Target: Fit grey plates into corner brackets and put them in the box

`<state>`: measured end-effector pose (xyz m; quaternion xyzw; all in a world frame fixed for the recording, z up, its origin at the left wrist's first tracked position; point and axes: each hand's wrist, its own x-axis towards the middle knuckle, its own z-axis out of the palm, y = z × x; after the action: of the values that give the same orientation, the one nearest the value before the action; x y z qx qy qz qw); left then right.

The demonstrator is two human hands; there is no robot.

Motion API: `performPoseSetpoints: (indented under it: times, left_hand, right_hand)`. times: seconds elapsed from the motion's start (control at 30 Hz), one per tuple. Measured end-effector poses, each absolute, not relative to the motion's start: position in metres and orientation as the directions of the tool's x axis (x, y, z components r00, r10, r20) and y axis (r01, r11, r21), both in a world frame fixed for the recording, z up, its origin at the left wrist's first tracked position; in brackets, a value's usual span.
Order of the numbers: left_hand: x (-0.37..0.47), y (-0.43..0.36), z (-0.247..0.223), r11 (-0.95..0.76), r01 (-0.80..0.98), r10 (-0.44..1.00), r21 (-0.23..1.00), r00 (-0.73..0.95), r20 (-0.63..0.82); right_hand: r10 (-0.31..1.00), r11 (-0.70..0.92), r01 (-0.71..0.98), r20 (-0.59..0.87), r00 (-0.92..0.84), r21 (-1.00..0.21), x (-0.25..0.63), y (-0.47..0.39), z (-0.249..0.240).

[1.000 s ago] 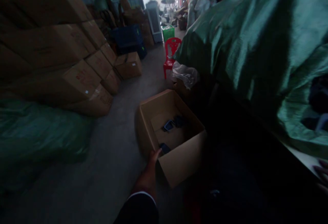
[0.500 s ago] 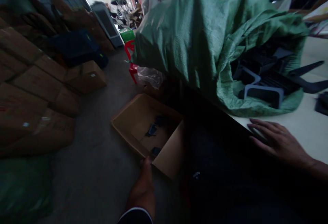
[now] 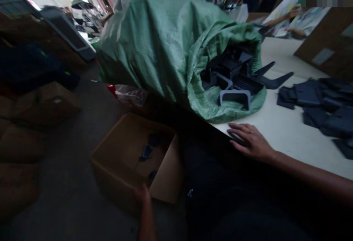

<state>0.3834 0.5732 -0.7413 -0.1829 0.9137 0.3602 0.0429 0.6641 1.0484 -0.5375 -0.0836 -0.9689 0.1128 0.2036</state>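
Observation:
My left hand (image 3: pixel 143 194) grips the near rim of an open cardboard box (image 3: pixel 168 173) low beside my legs; its fingers are partly hidden by the wall. A few dark plastic parts (image 3: pixel 146 151) lie inside the box. My right hand (image 3: pixel 250 141) rests on the edge of the white table (image 3: pixel 286 141), fingers stretched out, holding nothing. Just beyond it lies a big green woven sack (image 3: pixel 165 46) on its side. The sack's mouth faces right and shows black plastic parts (image 3: pixel 234 68), one forked piece (image 3: pixel 273 77) sticking out.
Loose black plastic parts (image 3: pixel 322 101) are spread on the table at right. Behind them stands a cardboard carton (image 3: pixel 328 46), with another person's arm (image 3: pixel 284 17) nearby. Cardboard boxes (image 3: pixel 46 103) line the floor at left. A clear plastic bag (image 3: pixel 131 94) hangs below the sack.
My view has swung right, bringing the loose parts, carton and other person into sight. The box appears nearer, with my left hand still on its rim. My right hand stays at the table edge.

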Motion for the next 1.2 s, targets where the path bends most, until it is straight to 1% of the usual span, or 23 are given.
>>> performPoseSetpoints:
  times: [0.07, 0.1, 0.17, 0.27, 0.33, 0.4, 0.53, 0.63, 0.7, 0.77, 0.83, 0.93, 1.0, 1.07, 1.13, 1.2]
  left_hand:
    - [0.386, 0.6, -0.737, 0.591, -0.389, -0.291, 0.707, -0.92, -0.262]
    - [0.386, 0.616, -0.734, 0.543, -0.385, -0.26, 0.746, -0.922, -0.287]
    - [0.387, 0.65, -0.726, 0.445, -0.34, -0.148, 0.829, -0.941, -0.306]
    - [0.393, 0.706, -0.694, 0.295, -0.229, 0.05, 0.928, -0.966, -0.255]
    - [0.403, 0.74, -0.653, 0.197, -0.137, 0.19, 0.971, -0.966, -0.175]
    - [0.419, 0.771, -0.599, 0.08, -0.043, 0.335, 0.996, -0.94, -0.067]
    - [0.458, 0.826, -0.492, -0.027, 0.072, 0.55, 0.997, -0.832, 0.075]
    - [0.471, 0.873, -0.445, -0.13, 0.077, 0.657, 0.989, -0.74, 0.144]
    - [0.468, 0.913, -0.429, -0.18, 0.017, 0.698, 0.983, -0.702, 0.14]
    - [0.458, 0.958, -0.419, -0.162, -0.102, 0.73, 0.981, -0.681, 0.05]
    - [0.443, 1.005, -0.412, -0.048, -0.19, 0.739, 0.981, -0.667, -0.093]
    - [0.416, 1.069, -0.405, 0.06, -0.123, 0.698, 0.991, -0.705, -0.129]
    - [0.395, 1.102, -0.401, 0.147, -0.021, 0.637, 0.989, -0.763, -0.111]
    - [0.371, 1.125, -0.393, 0.246, 0.115, 0.568, 0.962, -0.822, -0.046]
    - [0.346, 1.138, -0.378, 0.345, 0.27, 0.517, 0.899, -0.854, 0.059]
    - [0.322, 1.144, -0.354, 0.441, 0.417, 0.497, 0.795, -0.851, 0.171]
  right_hand:
    - [0.241, 0.938, 0.115, 0.379, -0.893, -0.327, 0.663, 1.048, -0.536]
    - [0.256, 0.923, 0.107, 0.384, -0.887, -0.369, 0.662, 1.048, -0.536]
    - [0.274, 0.904, 0.09, 0.405, -0.872, -0.417, 0.661, 1.05, -0.537]
    - [0.275, 0.9, 0.063, 0.448, -0.851, -0.432, 0.661, 1.054, -0.537]
    - [0.275, 0.894, 0.042, 0.473, -0.837, -0.446, 0.664, 1.055, -0.535]
    - [0.281, 0.876, 0.017, 0.481, -0.831, -0.482, 0.668, 1.058, -0.532]
    - [0.302, 0.817, -0.031, 0.474, -0.827, -0.576, 0.684, 1.067, -0.529]
    - [0.309, 0.812, -0.039, 0.487, -0.817, -0.582, 0.7, 1.079, -0.531]
    - [0.314, 0.822, -0.033, 0.5, -0.807, -0.569, 0.713, 1.088, -0.533]
    - [0.323, 0.828, -0.026, 0.516, -0.794, -0.56, 0.728, 1.096, -0.536]
    - [0.343, 0.828, -0.017, 0.53, -0.775, -0.56, 0.743, 1.103, -0.538]
    - [0.368, 0.819, -0.016, 0.546, -0.752, -0.574, 0.764, 1.11, -0.539]
    - [0.378, 0.808, -0.031, 0.558, -0.739, -0.588, 0.774, 1.111, -0.539]
    - [0.392, 0.796, -0.05, 0.578, -0.716, -0.603, 0.779, 1.112, -0.538]
    - [0.422, 0.776, -0.06, 0.588, -0.69, -0.628, 0.779, 1.112, -0.539]
    - [0.457, 0.749, -0.059, 0.579, -0.676, -0.66, 0.777, 1.112, -0.54]
